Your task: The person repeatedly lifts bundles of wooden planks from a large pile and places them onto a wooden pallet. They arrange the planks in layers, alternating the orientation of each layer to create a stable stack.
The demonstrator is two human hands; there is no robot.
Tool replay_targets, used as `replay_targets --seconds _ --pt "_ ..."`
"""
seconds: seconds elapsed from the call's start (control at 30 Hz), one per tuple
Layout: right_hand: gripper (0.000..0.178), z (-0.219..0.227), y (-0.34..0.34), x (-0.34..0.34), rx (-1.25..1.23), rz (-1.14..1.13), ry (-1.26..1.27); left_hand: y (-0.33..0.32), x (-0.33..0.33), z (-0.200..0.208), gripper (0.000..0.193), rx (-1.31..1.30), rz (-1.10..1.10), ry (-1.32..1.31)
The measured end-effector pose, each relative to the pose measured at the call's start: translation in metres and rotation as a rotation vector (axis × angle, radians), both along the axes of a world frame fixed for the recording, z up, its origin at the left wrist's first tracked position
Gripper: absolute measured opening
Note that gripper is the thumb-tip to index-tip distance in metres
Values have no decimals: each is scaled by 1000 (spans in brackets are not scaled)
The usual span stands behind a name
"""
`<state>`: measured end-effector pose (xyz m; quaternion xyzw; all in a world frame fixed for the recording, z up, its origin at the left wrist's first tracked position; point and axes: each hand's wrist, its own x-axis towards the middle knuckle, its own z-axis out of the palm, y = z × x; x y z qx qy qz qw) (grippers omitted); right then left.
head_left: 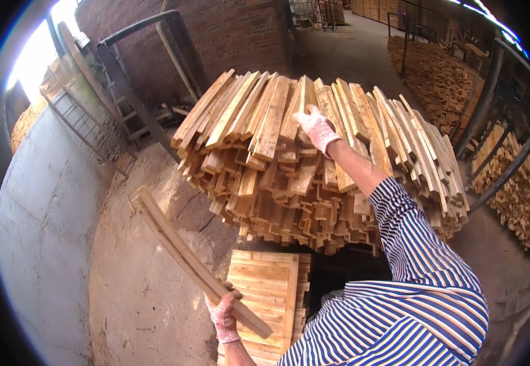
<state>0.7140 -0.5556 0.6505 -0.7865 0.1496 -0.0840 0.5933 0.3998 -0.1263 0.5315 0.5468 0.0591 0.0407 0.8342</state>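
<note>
In a pink-and-white work glove, my left hand (223,314) is closed around the lower part of a long wooden slat (182,250). That slat slants up and leftward over the floor; a line runs along its length, and I cannot tell whether it is two slats pressed together. My right hand (317,128), gloved alike, reaches out to the large stack of slats (277,119). Its fingers are closed on a slat (307,94) in the top layer; part of the grip is hidden. Below the stack lies a flat layer of slats (255,293) with one slat crosswise along its right side.
A grey wall (39,232) curves along the left, with a ladder (79,119) near it. Dark metal frames stand at the back left and on the right (509,165). More piled wood (439,79) lies at the right, and a brick wall (234,39) rises behind.
</note>
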Motion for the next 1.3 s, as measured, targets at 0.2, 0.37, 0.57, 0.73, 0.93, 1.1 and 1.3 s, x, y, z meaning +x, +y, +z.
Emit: replay_targets --seconds 0.2,0.37,0.57,0.73,0.93,1.1,1.3 --pt "82 40 118 -27 -127 -163 297 1 3 -26 70 -297 -43 -19" --pt "99 7 138 -2 114 76 317 19 -26 -4 70 -247 35 -29" --pt "94 -17 75 23 21 235 157 33 -34 -17 48 -293 -83 -57" --pt "76 -31 113 -10 627 295 125 66 -52 -27 40 -321 -19 21" --pt "129 11 128 -36 -87 146 322 73 -71 -60 52 -507 -134 121" --pt "106 13 132 -157 664 274 62 81 -87 -66 47 -390 -89 94" --pt "111 -54 188 -342 233 636 -300 75 -52 -32 58 -501 -237 -9"
